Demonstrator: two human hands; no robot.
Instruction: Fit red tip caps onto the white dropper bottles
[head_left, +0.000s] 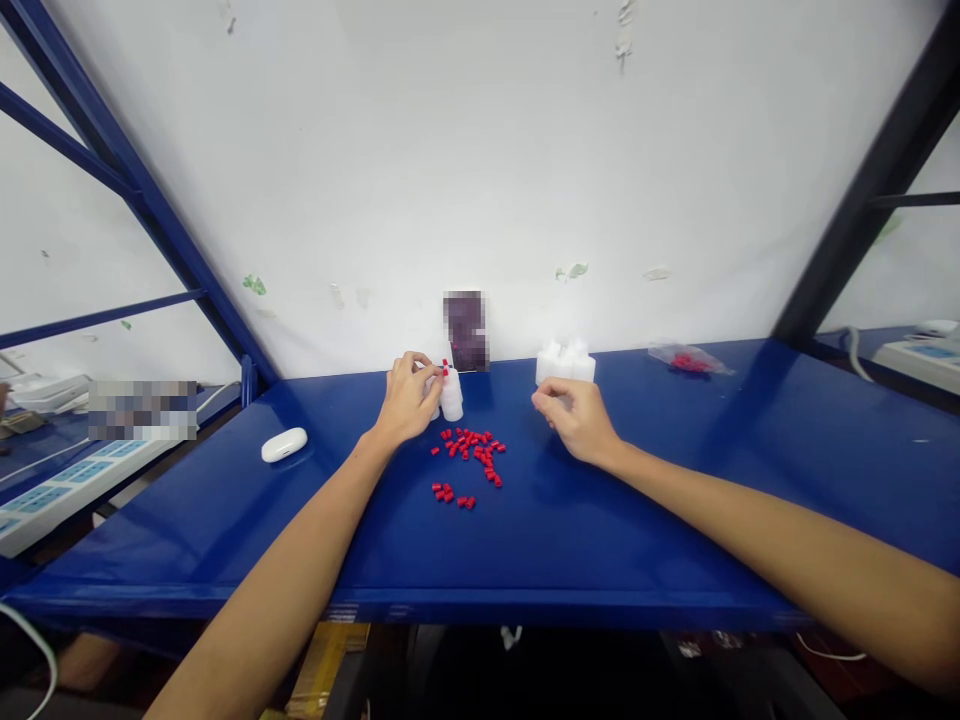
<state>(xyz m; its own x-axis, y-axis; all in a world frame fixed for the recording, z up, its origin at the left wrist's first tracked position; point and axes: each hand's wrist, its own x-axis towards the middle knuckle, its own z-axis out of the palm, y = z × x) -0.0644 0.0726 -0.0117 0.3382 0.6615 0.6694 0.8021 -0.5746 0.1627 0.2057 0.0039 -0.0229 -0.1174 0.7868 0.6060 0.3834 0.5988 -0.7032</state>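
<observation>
My left hand point(409, 398) is at the white plastic bottles point(452, 398) standing at the back middle of the table. Its thumb and fingertips pinch a small red cap point(445, 368) at the top of one bottle. Part of a second bottle is hidden behind the hand. My right hand point(579, 418) is closed, its fingertips pressed together, in front of a group of white bottles point(566, 360); anything inside the fingers is hidden. Between the hands and nearer to me lie many loose red caps point(480, 453) in a scattered pile.
A blue table point(652, 520) runs along a white wall. A phone-like dark panel point(466, 330), blurred, leans on the wall. At left lies a white earbud case point(284, 445); at back right, a clear bag of red caps point(688, 360). Power strips point(82, 480) sit beyond blue frame posts.
</observation>
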